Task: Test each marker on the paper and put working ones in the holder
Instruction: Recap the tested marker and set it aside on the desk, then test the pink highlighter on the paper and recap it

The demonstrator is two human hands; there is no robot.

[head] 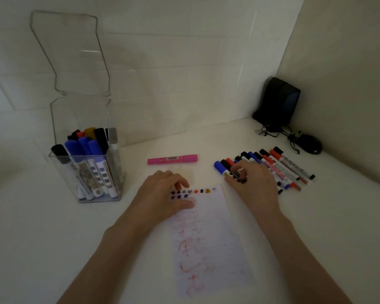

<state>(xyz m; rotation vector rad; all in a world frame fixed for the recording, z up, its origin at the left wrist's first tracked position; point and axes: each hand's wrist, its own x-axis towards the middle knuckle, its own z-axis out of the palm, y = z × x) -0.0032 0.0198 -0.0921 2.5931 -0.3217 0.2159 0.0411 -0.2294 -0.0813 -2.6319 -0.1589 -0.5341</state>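
Note:
A sheet of paper (208, 240) lies on the white desk, with a row of small coloured test marks along its top and faint red scribbles below. My left hand (162, 194) rests flat on the paper's top left corner. My right hand (250, 183) curls its fingers round a blue-capped marker (220, 167) at the left end of a row of loose markers (281, 165). A clear plastic holder (88, 172) with its lid up stands at the left and holds several markers. A pink marker (172, 159) lies alone behind the paper.
A black speaker (276, 102) stands in the back right corner beside a black mouse (309, 143) with tangled cable. Walls close off the desk at the back and right.

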